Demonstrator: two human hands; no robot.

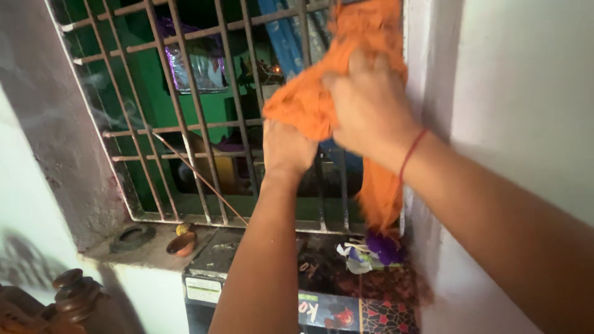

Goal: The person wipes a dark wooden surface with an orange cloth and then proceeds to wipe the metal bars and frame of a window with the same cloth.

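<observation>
An orange cloth (365, 37) hangs in front of a barred window, bunched at the top and trailing down to the sill on the right. My right hand (370, 105) grips the bunched cloth from the front; a red thread circles its wrist. Just below the bunch, my left hand (286, 147) closes on the cloth's lower edge, its back toward me. Both forearms reach up from the lower part of the view.
A metal window grille (179, 111) fills the opening, with a thin stick leaning across it. On the sill sit a small clay bowl (182, 245), a dark ring (132, 236) and purple flowers (382, 247). A printed box (346, 309) lies below. White walls flank both sides.
</observation>
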